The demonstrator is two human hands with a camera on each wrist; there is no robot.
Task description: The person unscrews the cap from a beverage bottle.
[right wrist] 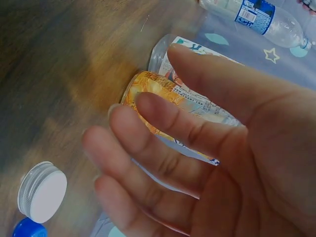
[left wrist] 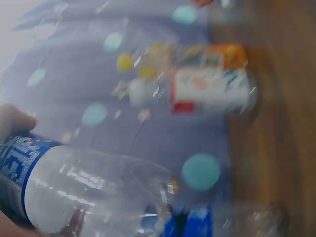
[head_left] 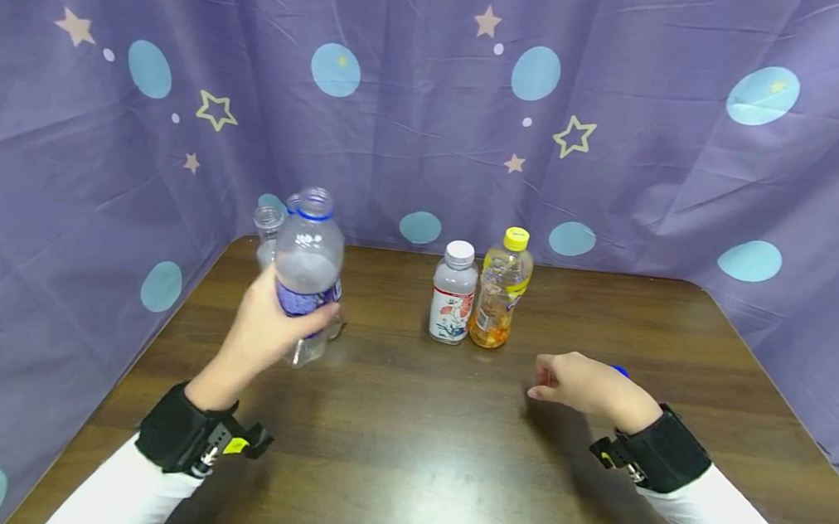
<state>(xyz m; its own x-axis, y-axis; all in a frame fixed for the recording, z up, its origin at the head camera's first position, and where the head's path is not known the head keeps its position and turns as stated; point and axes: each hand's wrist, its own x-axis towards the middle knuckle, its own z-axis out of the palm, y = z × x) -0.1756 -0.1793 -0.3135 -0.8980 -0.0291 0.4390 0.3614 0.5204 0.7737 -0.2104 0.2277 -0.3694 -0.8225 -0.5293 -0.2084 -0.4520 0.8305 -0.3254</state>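
Observation:
My left hand [head_left: 264, 325] grips a clear bottle with a blue label [head_left: 306, 273] round its lower body and holds it upright just above the table's left side. The bottle has no cap, only a blue ring at the neck. It fills the blurred left wrist view [left wrist: 79, 190]. My right hand [head_left: 579, 382] lies over the table at the right with loosely curled fingers [right wrist: 163, 123] and holds nothing. A white cap [right wrist: 42, 191] and a blue cap [right wrist: 28, 230] lie on the wood beside it; the blue cap [head_left: 619, 370] peeks out behind the hand.
A white-capped bottle with a red and white label [head_left: 453, 294] and a yellow-capped bottle of orange drink [head_left: 501, 290] stand together mid-table. Another uncapped clear bottle [head_left: 267, 230] stands behind the held one. Purple star-patterned cloth [head_left: 432, 113] walls the brown table [head_left: 402, 460] on three sides.

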